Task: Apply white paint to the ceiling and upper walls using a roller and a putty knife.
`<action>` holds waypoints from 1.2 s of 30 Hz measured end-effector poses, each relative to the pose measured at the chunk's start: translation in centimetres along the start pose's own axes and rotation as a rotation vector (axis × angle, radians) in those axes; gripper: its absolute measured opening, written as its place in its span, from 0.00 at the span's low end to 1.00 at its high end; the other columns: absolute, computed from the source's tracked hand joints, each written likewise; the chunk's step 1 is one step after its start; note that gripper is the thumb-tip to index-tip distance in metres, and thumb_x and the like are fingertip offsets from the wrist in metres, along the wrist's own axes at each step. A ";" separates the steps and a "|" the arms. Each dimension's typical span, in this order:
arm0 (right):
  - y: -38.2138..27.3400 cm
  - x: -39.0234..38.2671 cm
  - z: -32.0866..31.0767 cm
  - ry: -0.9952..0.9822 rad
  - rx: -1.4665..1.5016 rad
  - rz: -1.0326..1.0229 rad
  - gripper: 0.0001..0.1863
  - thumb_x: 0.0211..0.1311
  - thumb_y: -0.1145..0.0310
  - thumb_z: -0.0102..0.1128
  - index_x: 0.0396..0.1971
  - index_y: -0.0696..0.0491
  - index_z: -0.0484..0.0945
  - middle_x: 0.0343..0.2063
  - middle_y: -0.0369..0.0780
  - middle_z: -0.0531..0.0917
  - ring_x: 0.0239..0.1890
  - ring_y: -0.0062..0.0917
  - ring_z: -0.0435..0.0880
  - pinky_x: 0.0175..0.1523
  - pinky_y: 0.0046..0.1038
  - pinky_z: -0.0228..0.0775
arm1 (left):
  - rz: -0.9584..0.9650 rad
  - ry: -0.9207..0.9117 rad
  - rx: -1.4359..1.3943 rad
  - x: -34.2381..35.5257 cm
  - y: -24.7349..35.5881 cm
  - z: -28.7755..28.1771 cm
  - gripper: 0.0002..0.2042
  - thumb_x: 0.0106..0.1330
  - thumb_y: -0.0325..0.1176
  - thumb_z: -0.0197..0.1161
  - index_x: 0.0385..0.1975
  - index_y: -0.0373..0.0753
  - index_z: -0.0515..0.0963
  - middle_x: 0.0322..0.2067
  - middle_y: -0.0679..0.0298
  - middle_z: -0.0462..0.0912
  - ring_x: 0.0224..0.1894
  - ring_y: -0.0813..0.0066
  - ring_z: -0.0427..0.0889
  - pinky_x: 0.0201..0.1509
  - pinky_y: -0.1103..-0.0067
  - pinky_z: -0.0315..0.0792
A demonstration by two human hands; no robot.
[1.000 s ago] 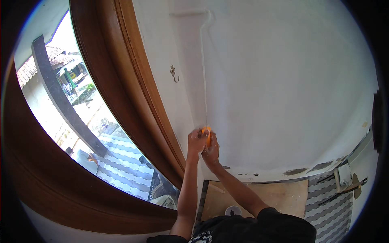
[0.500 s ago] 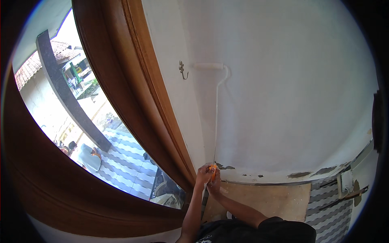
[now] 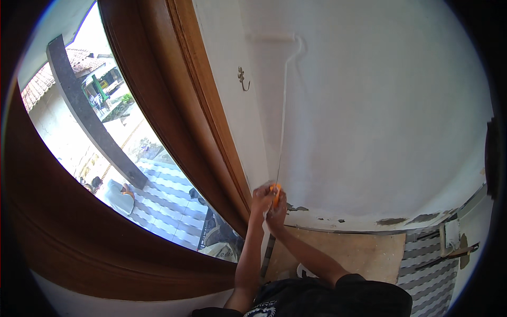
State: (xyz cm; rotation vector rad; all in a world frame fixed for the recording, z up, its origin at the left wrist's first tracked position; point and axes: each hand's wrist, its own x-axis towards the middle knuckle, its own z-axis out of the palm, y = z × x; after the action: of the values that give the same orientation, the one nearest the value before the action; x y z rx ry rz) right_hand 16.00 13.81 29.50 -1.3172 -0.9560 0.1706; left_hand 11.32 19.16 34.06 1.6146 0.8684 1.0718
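Both hands grip a long-framed paint roller [image 3: 285, 100] by its orange handle. My left hand [image 3: 262, 196] is closed round the handle's left side, and my right hand [image 3: 277, 211] wraps it just below and to the right. From there the thin pale rod runs up to the whitish roller sleeve [image 3: 272, 38], which lies sideways against the white wall [image 3: 369, 116]. The sleeve is blurred. It is above and right of a metal wall hook [image 3: 243, 79].
A brown wooden frame [image 3: 206, 105] borders the opening on the left, where a person [image 3: 117, 196] crouches on outdoor tiles. Flaking dark patches [image 3: 391, 221] mark the wall's foot. Below lies a brown board [image 3: 343, 256]; a small white-faced object [image 3: 451, 235] stands at right.
Both hands have risen, pushing the roller up the wall. Its sleeve has gone from beside the hook to well above it.
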 end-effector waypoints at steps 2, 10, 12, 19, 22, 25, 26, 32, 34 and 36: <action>-2.7 2.3 0.6 -0.003 0.069 0.007 0.21 0.60 0.67 0.52 0.52 0.59 0.63 0.43 0.53 0.74 0.47 0.52 0.74 0.47 0.39 0.69 | -0.013 0.037 -0.001 1.4 3.5 -0.6 0.09 0.60 0.29 0.59 0.37 0.30 0.78 0.21 0.68 0.76 0.25 0.86 0.71 0.29 0.83 0.68; -11.0 10.3 0.6 0.062 0.166 -0.131 0.17 0.62 0.69 0.49 0.49 0.59 0.65 0.39 0.51 0.76 0.42 0.47 0.78 0.45 0.34 0.69 | 0.050 0.044 -0.186 6.0 14.6 -1.1 0.06 0.49 0.19 0.56 0.27 0.32 0.78 0.22 0.70 0.75 0.26 0.84 0.71 0.31 0.86 0.66; -12.1 11.4 0.2 0.041 0.231 -0.103 0.16 0.62 0.70 0.49 0.49 0.58 0.65 0.39 0.51 0.76 0.42 0.45 0.78 0.44 0.33 0.69 | 0.046 0.048 -0.176 6.0 16.9 -0.8 0.04 0.51 0.20 0.55 0.26 0.31 0.76 0.23 0.69 0.75 0.26 0.84 0.71 0.33 0.85 0.66; -8.6 9.5 -1.3 0.027 0.159 -0.139 0.15 0.61 0.71 0.49 0.48 0.56 0.65 0.38 0.49 0.76 0.41 0.44 0.78 0.43 0.32 0.69 | 0.059 0.035 -0.192 6.0 10.5 1.0 0.05 0.50 0.18 0.53 0.24 0.32 0.75 0.20 0.70 0.72 0.24 0.84 0.69 0.28 0.84 0.65; -4.4 6.4 -2.2 0.051 0.046 -0.170 0.16 0.61 0.71 0.48 0.49 0.56 0.65 0.39 0.50 0.76 0.42 0.48 0.77 0.44 0.36 0.70 | -0.094 -0.009 -0.184 3.9 5.7 2.0 0.03 0.51 0.21 0.56 0.24 0.31 0.77 0.21 0.67 0.78 0.26 0.84 0.72 0.30 0.83 0.68; -1.4 2.3 -3.1 0.018 -0.024 -0.100 0.17 0.62 0.68 0.48 0.51 0.56 0.65 0.40 0.51 0.76 0.44 0.49 0.76 0.45 0.40 0.70 | -0.149 -0.083 -0.196 1.0 0.8 2.1 0.05 0.50 0.19 0.56 0.24 0.34 0.77 0.21 0.69 0.77 0.26 0.85 0.73 0.30 0.85 0.68; -0.5 0.9 -3.4 0.016 -0.019 -0.102 0.17 0.62 0.68 0.48 0.51 0.56 0.65 0.40 0.51 0.76 0.44 0.49 0.76 0.45 0.40 0.70 | -0.195 -0.089 -0.290 -0.2 -0.8 2.4 0.08 0.47 0.16 0.52 0.24 0.35 0.75 0.20 0.70 0.74 0.22 0.85 0.72 0.24 0.85 0.65; 4.6 -6.3 -6.2 -0.035 -0.080 0.027 0.18 0.64 0.63 0.47 0.51 0.56 0.65 0.40 0.51 0.77 0.43 0.49 0.77 0.45 0.39 0.70 | -0.258 -0.184 -0.382 -5.9 -8.7 4.2 0.09 0.51 0.18 0.57 0.33 0.32 0.77 0.25 0.69 0.79 0.28 0.84 0.76 0.33 0.85 0.71; 5.4 -7.9 -7.4 -0.079 -0.031 0.062 0.18 0.64 0.62 0.48 0.50 0.56 0.66 0.39 0.51 0.77 0.41 0.47 0.78 0.43 0.37 0.71 | -0.283 -0.199 -0.277 -7.8 -10.1 4.9 0.08 0.53 0.20 0.59 0.34 0.31 0.77 0.26 0.68 0.80 0.29 0.84 0.77 0.34 0.85 0.72; 6.4 -9.3 -9.4 -0.085 -0.089 0.054 0.18 0.64 0.62 0.49 0.49 0.57 0.67 0.38 0.50 0.78 0.40 0.46 0.79 0.42 0.36 0.71 | -0.302 -0.229 -0.173 -9.1 -10.0 5.5 0.08 0.55 0.22 0.60 0.35 0.31 0.76 0.27 0.66 0.81 0.30 0.83 0.77 0.35 0.84 0.72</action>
State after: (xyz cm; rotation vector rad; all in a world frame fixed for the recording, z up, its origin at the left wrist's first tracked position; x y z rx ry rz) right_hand 19.01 3.16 19.86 -1.4275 -1.0099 0.2299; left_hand 12.74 11.83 21.54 1.3782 0.8115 0.7146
